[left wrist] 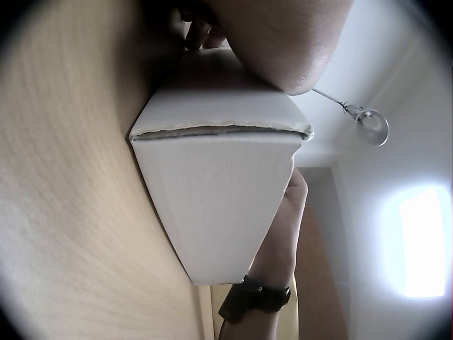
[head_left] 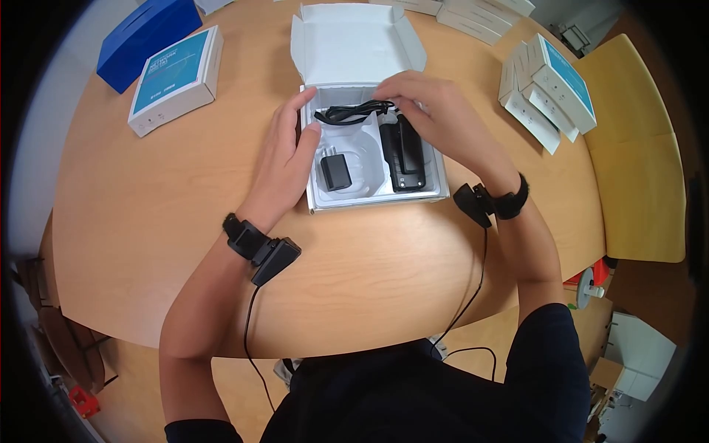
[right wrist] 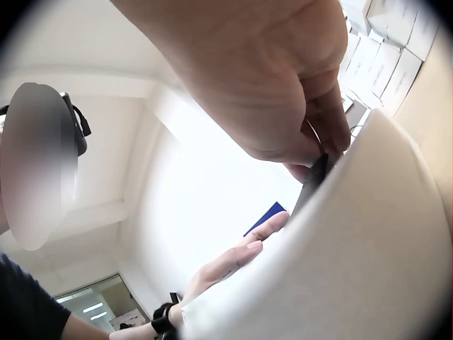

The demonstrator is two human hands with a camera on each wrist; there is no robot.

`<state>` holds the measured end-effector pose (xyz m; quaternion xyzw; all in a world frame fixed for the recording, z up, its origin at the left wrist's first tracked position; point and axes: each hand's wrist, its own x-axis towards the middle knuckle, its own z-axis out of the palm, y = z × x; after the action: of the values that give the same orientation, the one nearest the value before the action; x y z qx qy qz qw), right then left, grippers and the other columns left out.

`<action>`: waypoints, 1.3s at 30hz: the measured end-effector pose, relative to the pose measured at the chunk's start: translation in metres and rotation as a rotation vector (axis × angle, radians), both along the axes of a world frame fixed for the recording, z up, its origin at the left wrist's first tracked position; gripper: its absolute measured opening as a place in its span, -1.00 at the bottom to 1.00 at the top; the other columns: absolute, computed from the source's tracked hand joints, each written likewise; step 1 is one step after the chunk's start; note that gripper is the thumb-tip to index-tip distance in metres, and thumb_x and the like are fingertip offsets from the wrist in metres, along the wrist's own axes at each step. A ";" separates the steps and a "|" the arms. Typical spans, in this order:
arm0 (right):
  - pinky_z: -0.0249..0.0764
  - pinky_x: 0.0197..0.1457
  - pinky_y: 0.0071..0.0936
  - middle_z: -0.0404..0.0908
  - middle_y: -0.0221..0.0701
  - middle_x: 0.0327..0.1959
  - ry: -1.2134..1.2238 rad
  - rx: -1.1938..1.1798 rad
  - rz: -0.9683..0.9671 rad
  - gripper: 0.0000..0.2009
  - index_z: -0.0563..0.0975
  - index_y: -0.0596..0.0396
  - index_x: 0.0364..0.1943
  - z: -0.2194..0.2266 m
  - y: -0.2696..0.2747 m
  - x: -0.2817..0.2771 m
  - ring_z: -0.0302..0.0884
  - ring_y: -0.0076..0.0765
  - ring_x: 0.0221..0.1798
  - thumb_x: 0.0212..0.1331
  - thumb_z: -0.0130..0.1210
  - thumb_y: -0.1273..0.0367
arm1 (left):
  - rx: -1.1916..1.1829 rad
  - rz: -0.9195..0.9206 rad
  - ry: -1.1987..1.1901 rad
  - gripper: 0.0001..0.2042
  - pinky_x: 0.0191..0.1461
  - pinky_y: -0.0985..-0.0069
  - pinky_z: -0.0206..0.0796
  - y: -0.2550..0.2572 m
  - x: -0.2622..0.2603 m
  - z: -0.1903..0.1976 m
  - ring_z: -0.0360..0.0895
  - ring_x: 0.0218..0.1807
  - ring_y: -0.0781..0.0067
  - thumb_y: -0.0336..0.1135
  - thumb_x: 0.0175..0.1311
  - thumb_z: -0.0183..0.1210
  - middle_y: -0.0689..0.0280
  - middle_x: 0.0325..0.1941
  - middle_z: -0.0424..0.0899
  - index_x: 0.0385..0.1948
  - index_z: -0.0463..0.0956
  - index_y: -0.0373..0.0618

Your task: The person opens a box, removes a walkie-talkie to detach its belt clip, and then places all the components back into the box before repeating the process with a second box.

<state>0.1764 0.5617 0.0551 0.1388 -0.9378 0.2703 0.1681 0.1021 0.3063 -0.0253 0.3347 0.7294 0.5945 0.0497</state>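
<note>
An uncovered white box [head_left: 378,201] holds a moulded tray with a black adapter [head_left: 336,172], a bundled black cable [head_left: 347,113] and a black handheld device [head_left: 405,159]. My left hand [head_left: 284,151] grips the box's left side, its thumb over the rim and its other fingers along the outer wall. At the tray's back right, my right hand [head_left: 436,107] pinches the cable's right end, just above the device. The right wrist view shows that hand [right wrist: 283,92] bent over the box wall [right wrist: 340,241], its fingertips around something dark; their exact contact is partly hidden.
The box's lid [head_left: 358,48] stands folded back behind it. On the left are a blue box [head_left: 140,40] and a white-and-teal box [head_left: 177,81]. Several white boxes [head_left: 473,22] stand at the back, and others [head_left: 557,81] lie on the right, near a yellow chair [head_left: 639,148].
</note>
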 end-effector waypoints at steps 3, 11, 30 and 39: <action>0.64 0.02 -0.20 0.78 -0.22 -0.12 -0.018 0.012 0.004 -0.84 0.73 0.13 -0.07 0.009 0.006 0.015 0.73 -0.03 -0.12 0.33 0.26 0.46 | 0.002 0.008 0.021 -0.55 0.50 0.23 0.26 0.001 0.000 -0.002 0.43 0.44 0.05 -0.32 0.64 0.00 0.00 0.41 0.45 0.48 0.31 -0.18; 0.65 0.07 -0.21 0.77 -0.23 0.01 -0.104 0.175 -0.019 -0.59 0.71 0.06 0.11 0.016 -0.002 0.052 0.72 -0.06 0.02 0.20 0.47 0.26 | 0.018 0.009 0.001 -0.56 0.49 0.25 0.29 0.002 0.002 -0.004 0.45 0.42 0.06 -0.30 0.64 0.00 0.01 0.43 0.45 0.47 0.32 -0.18; 0.44 0.48 -0.33 0.64 -0.25 0.35 -0.061 -0.602 -0.163 -0.51 0.56 0.16 0.40 -0.029 0.036 0.050 0.57 -0.27 0.37 0.51 0.28 0.23 | 0.041 -0.022 -0.064 -0.50 0.60 0.23 0.17 0.003 -0.003 -0.007 0.37 0.54 0.07 -0.30 0.62 0.03 -0.05 0.49 0.43 0.52 0.27 -0.23; 0.38 0.44 -0.44 0.63 -0.35 0.26 -0.325 -1.117 -0.191 -0.40 0.55 0.14 0.34 -0.050 0.059 -0.003 0.55 -0.42 0.24 0.61 0.02 -0.11 | 0.214 -0.019 -0.297 -0.29 0.72 0.18 0.03 0.005 -0.011 -0.006 0.14 0.70 0.06 -0.12 0.72 0.06 -0.16 0.67 0.16 0.63 -0.08 -0.34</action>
<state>0.1738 0.6202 0.0046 -0.0993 -0.6753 0.7249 0.0933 0.0907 0.3110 -0.0311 0.2536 0.6437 0.7109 0.1265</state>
